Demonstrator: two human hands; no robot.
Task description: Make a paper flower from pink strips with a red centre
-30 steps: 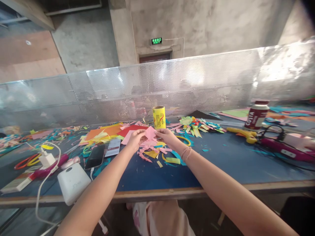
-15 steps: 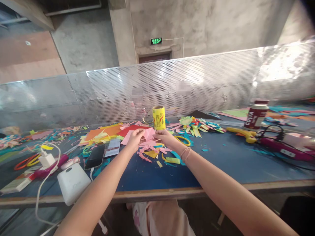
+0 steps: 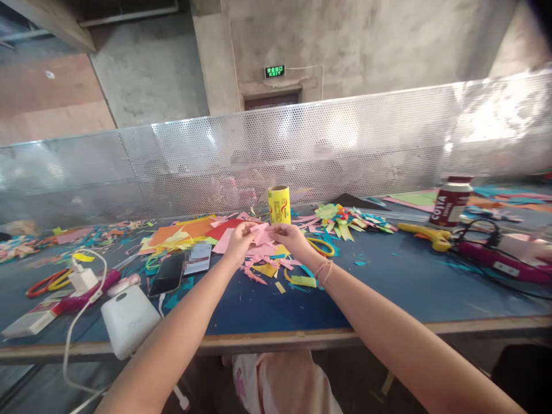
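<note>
Head view, looking forward and down over a blue table strewn with coloured paper. At far left, a white charger sits by a magenta power strip. To the right of them, a white box-shaped device lies near the front edge, and beyond it a dark phone. Behind the phone are larger orange and yellow sheets.

At centre, the left hand pinches one side of a small pink paper. The paper is held between both hands, just above loose pink scraps. A yellow roll stands upright behind it. The right hand pinches the paper's other side, fingers closed on its edge; the exact fold is too small to make out.

The step in hand appears to be folding or shaping this piece. The next move seems to call for a light, steady hold on the left and careful fingertip work on the right, lining up the edges without tearing the thin paper.

Farther right lie a fringed, many-coloured paper bundle, then yellow-handled scissors, with a maroon bottle upright behind them.
</note>
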